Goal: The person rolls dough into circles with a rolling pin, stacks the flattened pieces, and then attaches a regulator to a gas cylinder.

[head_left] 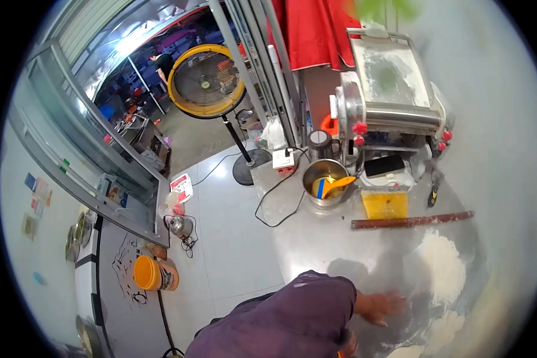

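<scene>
My left hand (380,306) reaches out from a purple sleeve (286,316), low over the metal worktop (316,244). Its fingers look stretched out, a little blurred, with nothing held in them. Loose white flour (440,269) lies beyond its fingertips, and more flour (444,329) is spread lower down. Only a small part of my right hand (350,345) shows beside the sleeve at the bottom edge. A bit of something orange is close to it; its fingers are hidden.
A brown rolling pin (411,220) lies before a yellow scraper (385,204). Behind stand a steel pot (323,201) with an orange-handled brush (339,184), a phone (384,166) and a dough roller machine (394,77). On the floor are a fan (206,81) and an orange bucket (147,272). Another person (163,64) stands outside.
</scene>
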Demonstrator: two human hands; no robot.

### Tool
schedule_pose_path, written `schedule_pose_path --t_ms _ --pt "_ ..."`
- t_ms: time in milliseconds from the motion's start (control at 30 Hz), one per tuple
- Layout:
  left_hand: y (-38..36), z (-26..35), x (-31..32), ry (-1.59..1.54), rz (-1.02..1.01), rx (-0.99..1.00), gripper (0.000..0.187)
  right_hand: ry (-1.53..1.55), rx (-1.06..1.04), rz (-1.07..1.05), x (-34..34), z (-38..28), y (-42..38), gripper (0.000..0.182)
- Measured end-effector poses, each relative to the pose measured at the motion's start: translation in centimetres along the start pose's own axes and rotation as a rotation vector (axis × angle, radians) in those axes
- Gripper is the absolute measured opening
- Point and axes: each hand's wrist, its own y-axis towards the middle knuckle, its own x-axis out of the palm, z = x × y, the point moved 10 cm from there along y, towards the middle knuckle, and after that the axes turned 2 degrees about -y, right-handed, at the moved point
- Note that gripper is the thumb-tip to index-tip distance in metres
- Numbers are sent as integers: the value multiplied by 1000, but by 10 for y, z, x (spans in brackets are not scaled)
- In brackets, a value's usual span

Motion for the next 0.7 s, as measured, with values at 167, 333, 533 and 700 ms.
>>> schedule_pose_path --t_ms 167,333,533,700 --pt "2 -5 6 -31 56 29 81 -54 23 29 -9 -3 4 53" --pt "8 -15 24 -17 162 37 81 -117 40 49 -19 0 0 52" --pt "-9 -45 20 -23 327 -293 51 -173 68 63 -28 4 -2 52" --pt "-38 -9 28 120 328 -104 20 -213 81 78 -35 5 -4 51"
